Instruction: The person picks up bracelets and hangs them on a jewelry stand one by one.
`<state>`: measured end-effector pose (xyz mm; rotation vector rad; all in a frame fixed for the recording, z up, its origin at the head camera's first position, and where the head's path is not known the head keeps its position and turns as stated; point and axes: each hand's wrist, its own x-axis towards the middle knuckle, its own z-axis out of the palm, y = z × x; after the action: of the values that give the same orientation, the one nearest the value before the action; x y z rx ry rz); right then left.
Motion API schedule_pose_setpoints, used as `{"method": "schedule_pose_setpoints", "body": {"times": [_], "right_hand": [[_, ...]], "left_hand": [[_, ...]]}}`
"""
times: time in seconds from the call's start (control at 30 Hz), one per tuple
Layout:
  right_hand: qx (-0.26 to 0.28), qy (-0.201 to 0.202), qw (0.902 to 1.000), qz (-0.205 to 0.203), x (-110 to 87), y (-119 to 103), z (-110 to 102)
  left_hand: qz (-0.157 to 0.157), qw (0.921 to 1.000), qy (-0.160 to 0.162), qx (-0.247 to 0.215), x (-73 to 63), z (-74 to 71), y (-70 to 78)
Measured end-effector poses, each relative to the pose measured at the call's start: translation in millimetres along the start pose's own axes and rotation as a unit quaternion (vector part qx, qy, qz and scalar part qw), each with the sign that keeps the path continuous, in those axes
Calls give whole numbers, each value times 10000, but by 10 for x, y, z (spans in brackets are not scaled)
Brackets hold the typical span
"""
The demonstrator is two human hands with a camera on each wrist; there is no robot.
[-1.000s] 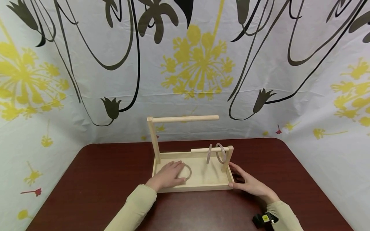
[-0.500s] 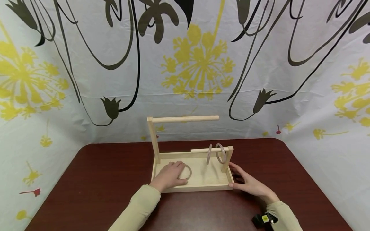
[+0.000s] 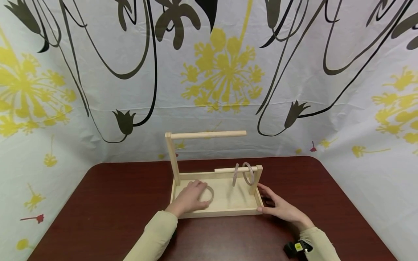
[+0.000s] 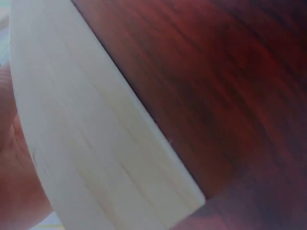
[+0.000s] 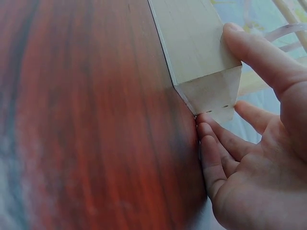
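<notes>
A pale wooden rack with a shallow tray base (image 3: 228, 211) stands on the table. My left hand (image 3: 188, 197) is over the left part of the tray, its fingers curved at a greyish ring (image 3: 211, 194) that it grips by the left side; the fingers partly hide the ring. Two similar rings, an inner ring (image 3: 235, 175) and an outer ring (image 3: 249, 174), hang on the short lower rod (image 3: 225, 170). My right hand (image 5: 268, 139) holds the tray's right end, thumb at the front corner and fingers along the end wall. The left wrist view shows mostly the tray wall (image 4: 96, 120).
A tall left post (image 3: 173, 159) carries a long upper rod (image 3: 209, 135) whose right end is free. The short right post (image 3: 256, 179) bears the lower rod. The dark red table (image 3: 124, 195) ends at a patterned cloth (image 3: 202, 90) behind it.
The ring under my left hand has tilted up slightly from the tray floor, and the left fingers have drawn in more. My right hand stays at the tray's end.
</notes>
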<state>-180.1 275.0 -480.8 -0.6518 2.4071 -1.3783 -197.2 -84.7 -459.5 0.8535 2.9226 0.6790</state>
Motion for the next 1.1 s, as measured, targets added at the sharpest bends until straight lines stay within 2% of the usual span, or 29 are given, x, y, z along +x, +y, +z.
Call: {"method": "schedule_pose_setpoints", "body": {"times": [0.27,0.5,0.8,1.1], "right_hand": [[24,11,10000,15,6,9,-2],[27,50,10000,44,2,1,3],[27,79,9999,75,3,9,10],[48,45,9999,154,4,-23,13]], "left_hand": [[5,9970,225,-744,-31,-1,-48],[-2,9937,400,-1043,-19,-11,-39],[-232,9871,516,-1496,-3,-114,-16],[-318,9788,780,-1869,37,-248,-6]]}}
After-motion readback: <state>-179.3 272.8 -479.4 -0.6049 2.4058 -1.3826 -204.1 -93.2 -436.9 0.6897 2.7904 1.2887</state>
